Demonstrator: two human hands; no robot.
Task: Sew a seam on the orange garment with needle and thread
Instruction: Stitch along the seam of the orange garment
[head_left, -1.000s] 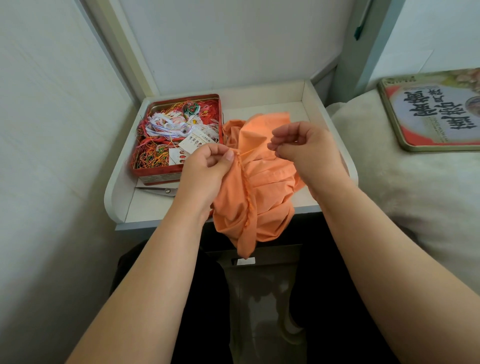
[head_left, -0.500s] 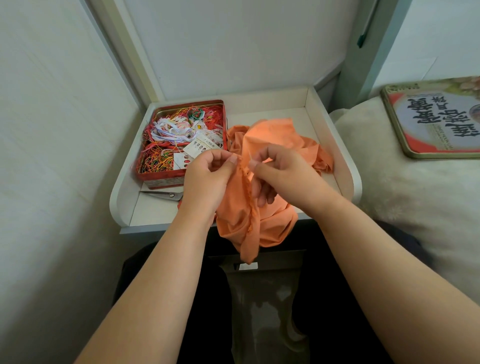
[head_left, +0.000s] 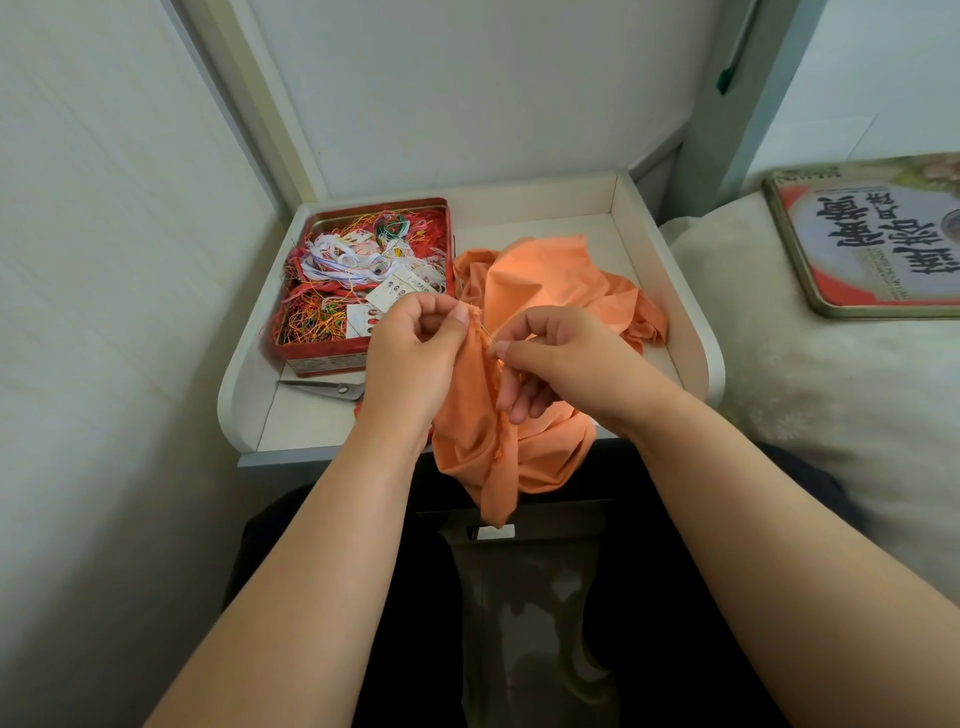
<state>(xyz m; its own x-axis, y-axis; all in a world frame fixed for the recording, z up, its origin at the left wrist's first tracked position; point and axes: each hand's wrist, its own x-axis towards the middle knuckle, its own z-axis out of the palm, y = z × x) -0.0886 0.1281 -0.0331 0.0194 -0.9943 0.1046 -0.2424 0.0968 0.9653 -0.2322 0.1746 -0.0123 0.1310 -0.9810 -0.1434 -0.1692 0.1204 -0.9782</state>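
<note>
1. Head view: the orange garment (head_left: 524, 415) drapes over the desk's (head_left: 670, 291) front edge, bunched between both hands.
2. The left hand (head_left: 415, 358) pinches its frayed seam edge.
3. The right hand (head_left: 556, 358) pinches the needle (head_left: 487, 333) at that seam.

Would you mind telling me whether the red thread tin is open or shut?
Open: the tin has no lid on it, and its tangled threads show from above.

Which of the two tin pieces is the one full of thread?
The red rectangular tin box on the white tray, left of the orange garment, brims with tangled coloured thread. The flat printed tin lid on the cushion carries none.
</note>
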